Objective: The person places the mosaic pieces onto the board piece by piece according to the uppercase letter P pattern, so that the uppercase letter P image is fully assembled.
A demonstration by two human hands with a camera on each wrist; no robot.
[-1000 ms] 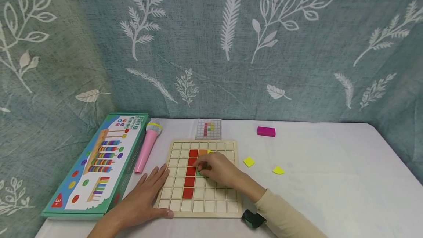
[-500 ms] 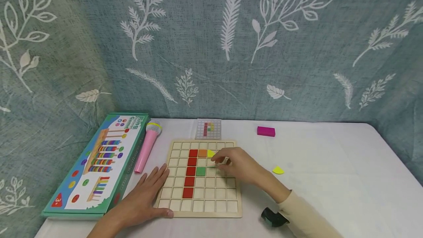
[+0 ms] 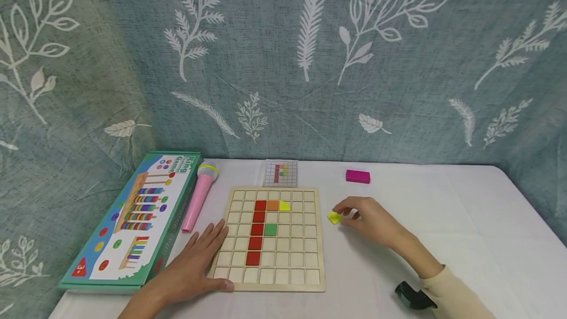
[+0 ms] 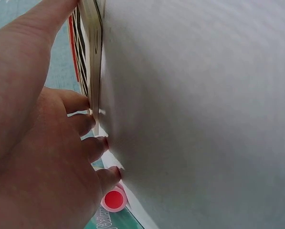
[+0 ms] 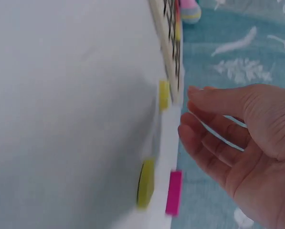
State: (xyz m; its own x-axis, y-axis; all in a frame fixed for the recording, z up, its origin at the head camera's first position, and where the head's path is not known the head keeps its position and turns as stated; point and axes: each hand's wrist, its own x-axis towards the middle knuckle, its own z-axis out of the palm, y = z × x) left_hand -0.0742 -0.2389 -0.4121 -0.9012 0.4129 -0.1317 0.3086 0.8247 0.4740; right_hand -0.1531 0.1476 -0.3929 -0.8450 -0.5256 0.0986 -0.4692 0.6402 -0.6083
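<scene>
A wooden grid board point(image 3: 266, 288) lies on the table. A column of red tiles point(image 3: 254, 243), an orange tile point(image 3: 273, 206), a yellow rounded tile point(image 3: 285, 206) and a green tile point(image 3: 270, 230) sit in its cells. My left hand point(image 3: 190, 265), fingers spread, rests against the board's left edge. Right of the board, my right hand point(image 3: 372, 220) hovers with bent fingers near a yellow square tile point(image 3: 333, 218). In the right wrist view its fingers point(image 5: 192, 138) stand apart from the tile and hold nothing. A second yellow piece point(image 5: 146, 184), hidden in the head view, lies on the table.
A small pattern card point(image 3: 281, 174) lies behind the board. A pink toy microphone point(image 3: 198, 201) and a green game box point(image 3: 133, 230) are at the left. A magenta block point(image 3: 358, 176) sits at the back right.
My right hand has moved right, off the board to beside the yellow square tile. The green tile, earlier at its fingers, now shows uncovered in its cell. My left hand has stayed put.
</scene>
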